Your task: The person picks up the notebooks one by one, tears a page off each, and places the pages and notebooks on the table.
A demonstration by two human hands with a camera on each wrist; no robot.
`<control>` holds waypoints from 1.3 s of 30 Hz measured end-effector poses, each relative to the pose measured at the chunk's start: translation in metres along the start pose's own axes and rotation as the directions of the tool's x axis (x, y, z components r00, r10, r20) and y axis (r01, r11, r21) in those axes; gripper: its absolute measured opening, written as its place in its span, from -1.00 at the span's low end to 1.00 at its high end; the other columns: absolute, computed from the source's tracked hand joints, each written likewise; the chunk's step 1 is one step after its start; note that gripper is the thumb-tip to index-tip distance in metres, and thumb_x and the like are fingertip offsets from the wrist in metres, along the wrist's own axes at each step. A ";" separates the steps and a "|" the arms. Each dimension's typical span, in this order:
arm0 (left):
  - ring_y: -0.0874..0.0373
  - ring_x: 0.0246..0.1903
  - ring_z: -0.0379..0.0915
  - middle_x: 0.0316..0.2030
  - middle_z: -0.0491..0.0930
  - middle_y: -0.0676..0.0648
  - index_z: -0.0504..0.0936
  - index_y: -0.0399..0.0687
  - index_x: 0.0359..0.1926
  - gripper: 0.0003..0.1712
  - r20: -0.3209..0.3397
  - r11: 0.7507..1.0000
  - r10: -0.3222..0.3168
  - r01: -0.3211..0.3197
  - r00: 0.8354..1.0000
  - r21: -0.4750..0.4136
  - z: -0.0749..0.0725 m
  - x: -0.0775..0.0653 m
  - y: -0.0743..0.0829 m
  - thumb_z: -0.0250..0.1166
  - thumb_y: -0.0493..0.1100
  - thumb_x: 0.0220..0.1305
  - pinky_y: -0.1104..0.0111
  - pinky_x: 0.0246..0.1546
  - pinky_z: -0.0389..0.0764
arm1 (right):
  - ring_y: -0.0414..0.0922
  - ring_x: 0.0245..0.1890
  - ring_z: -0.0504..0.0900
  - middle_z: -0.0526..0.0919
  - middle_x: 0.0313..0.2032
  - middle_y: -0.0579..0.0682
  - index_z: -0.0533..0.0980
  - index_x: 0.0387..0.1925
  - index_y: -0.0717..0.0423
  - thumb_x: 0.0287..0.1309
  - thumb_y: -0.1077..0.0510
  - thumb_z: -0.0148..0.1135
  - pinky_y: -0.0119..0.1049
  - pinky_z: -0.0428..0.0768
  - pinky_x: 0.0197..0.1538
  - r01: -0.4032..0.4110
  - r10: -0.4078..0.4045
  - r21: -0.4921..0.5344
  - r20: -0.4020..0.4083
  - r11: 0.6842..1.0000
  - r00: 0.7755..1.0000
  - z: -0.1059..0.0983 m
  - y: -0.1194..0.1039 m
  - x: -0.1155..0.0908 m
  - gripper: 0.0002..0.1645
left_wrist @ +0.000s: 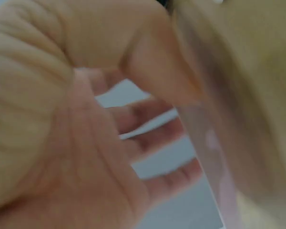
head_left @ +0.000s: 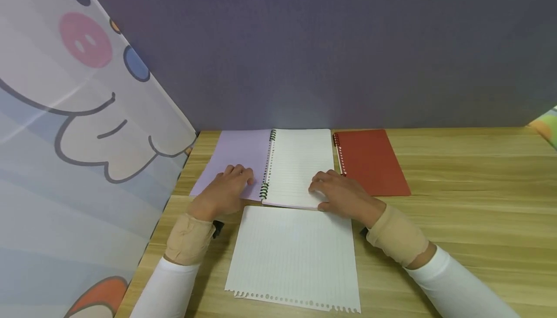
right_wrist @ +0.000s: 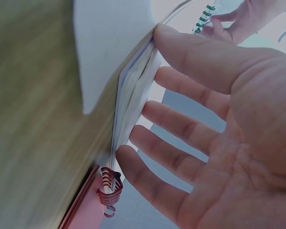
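Observation:
A spiral notebook [head_left: 300, 156] lies open on the table, its lined white page on the right and its lilac cover [head_left: 243, 151] folded out to the left. My left hand [head_left: 224, 190] rests on the lower part of that cover with loosely bent fingers. Over the page's lower right corner, my right hand [head_left: 345, 195] touches the notebook; the right wrist view shows its fingers [right_wrist: 176, 124] spread along the page edges and the thumb at the lower corner. In front of the notebook lies a loose lined sheet [head_left: 293, 255] with a torn, perforated edge toward me.
A red spiral notebook [head_left: 374, 163] lies closed just right of the open one, partly under my right hand. A grey panel [head_left: 326, 52] stands behind the wooden table [head_left: 470, 202]. On the left rises a wall with cartoon print [head_left: 87, 129].

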State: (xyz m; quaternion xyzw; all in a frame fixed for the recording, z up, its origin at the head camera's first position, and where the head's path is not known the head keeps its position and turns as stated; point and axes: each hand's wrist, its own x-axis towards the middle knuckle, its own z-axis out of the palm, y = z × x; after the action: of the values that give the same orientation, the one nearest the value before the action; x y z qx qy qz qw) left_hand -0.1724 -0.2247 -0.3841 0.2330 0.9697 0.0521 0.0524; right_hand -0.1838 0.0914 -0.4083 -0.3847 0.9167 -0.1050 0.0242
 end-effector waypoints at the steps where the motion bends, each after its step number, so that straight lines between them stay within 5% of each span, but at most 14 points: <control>1: 0.03 -0.13 0.18 -0.19 0.30 0.04 0.37 0.02 -0.16 -0.52 -0.001 0.999 -0.027 0.027 1.000 0.029 -0.004 -0.003 -0.001 0.12 -0.46 -0.18 0.11 -0.19 0.28 | -0.08 0.03 0.36 0.42 0.05 -0.12 0.49 -0.04 -0.10 -0.09 -0.01 0.34 -0.26 0.43 -0.18 -0.002 0.002 0.001 0.002 1.000 1.000 0.000 0.000 0.000 -0.51; 6: 0.00 -0.21 0.22 -0.27 0.35 0.02 0.40 -0.01 -0.21 -0.59 -0.084 0.990 -0.101 0.108 0.991 0.086 -0.027 -0.016 -0.013 0.09 -0.45 -0.15 0.06 -0.21 0.25 | -0.09 0.02 0.35 0.41 0.05 -0.14 0.48 -0.03 -0.11 -0.09 -0.01 0.34 -0.28 0.43 -0.25 -0.012 0.012 0.004 0.011 1.000 1.000 -0.001 -0.001 0.000 -0.51; 12: -0.06 -0.17 0.25 -0.21 0.43 -0.03 0.49 0.04 -0.22 -0.55 -0.266 0.992 -0.081 0.102 0.961 0.068 -0.048 -0.028 -0.029 -0.03 -0.48 -0.12 -0.02 -0.15 0.23 | -0.09 0.01 0.36 0.41 0.04 -0.13 0.49 -0.05 -0.11 -0.10 -0.01 0.35 -0.27 0.43 -0.27 -0.006 0.006 0.007 0.000 1.000 1.000 -0.003 -0.001 -0.001 -0.52; 18: -0.12 -0.15 0.30 -0.13 0.45 -0.04 0.57 0.08 -0.24 -0.53 -0.420 0.998 -0.016 0.043 0.907 0.056 -0.055 -0.032 -0.038 -0.02 -0.45 -0.14 -0.02 -0.21 0.29 | -0.10 0.00 0.36 0.41 0.05 -0.13 0.49 -0.06 -0.11 -0.09 -0.01 0.34 -0.28 0.43 -0.28 0.007 -0.007 0.002 -0.001 1.000 1.000 -0.002 -0.001 -0.001 -0.53; 23: -0.04 -0.21 0.32 -0.15 0.46 0.00 0.58 0.08 -0.35 -0.58 -0.533 0.997 0.073 -0.059 0.843 0.044 -0.059 -0.027 -0.041 0.04 -0.47 -0.19 0.14 -0.25 0.30 | -0.11 -0.01 0.35 0.40 0.04 -0.14 0.49 -0.07 -0.12 -0.09 -0.01 0.33 -0.28 0.43 -0.29 0.012 -0.012 0.005 -0.004 1.000 1.000 -0.001 -0.001 0.000 -0.55; 29: -0.10 -0.02 0.28 0.02 0.42 -0.07 0.57 0.04 -0.22 -0.39 -0.610 0.996 0.073 -0.095 0.789 -0.003 -0.061 -0.022 -0.037 0.04 -0.55 -0.36 0.15 -0.12 0.27 | -0.11 -0.02 0.36 0.41 0.03 -0.14 0.49 -0.08 -0.13 -0.09 -0.01 0.33 -0.28 0.43 -0.27 0.022 -0.022 -0.002 -0.015 1.000 1.000 -0.001 -0.001 0.001 -0.56; 34: -0.07 0.09 0.22 0.16 0.31 -0.09 0.49 0.06 -0.02 -0.29 -0.637 0.988 0.075 -0.146 0.767 -0.059 -0.059 -0.016 -0.026 0.10 -0.55 -0.29 0.25 -0.24 0.34 | -0.11 -0.03 0.36 0.42 0.02 -0.14 0.50 -0.08 -0.12 -0.10 0.00 0.34 -0.28 0.43 -0.24 0.030 -0.030 -0.002 -0.017 1.000 0.999 -0.001 0.000 0.002 -0.55; 39: 0.12 -0.09 0.30 0.25 0.18 -0.04 0.25 0.06 0.26 -0.18 -0.622 0.973 0.081 -0.199 0.779 -0.121 -0.050 -0.005 -0.014 0.13 -0.45 -0.11 0.38 -0.54 0.28 | -0.10 -0.03 0.37 0.42 0.02 -0.13 0.50 -0.08 -0.11 -0.10 0.00 0.34 -0.28 0.42 -0.21 0.040 -0.040 -0.008 -0.021 0.999 0.999 0.001 0.001 0.003 -0.55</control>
State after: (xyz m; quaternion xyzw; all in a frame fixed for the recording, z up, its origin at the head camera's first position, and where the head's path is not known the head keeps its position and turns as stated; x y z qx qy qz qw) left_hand -0.1806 -0.2431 -0.3357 0.2694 0.9051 0.2160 -0.2480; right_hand -0.1865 0.0895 -0.4088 -0.4020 0.9094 -0.1062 0.0107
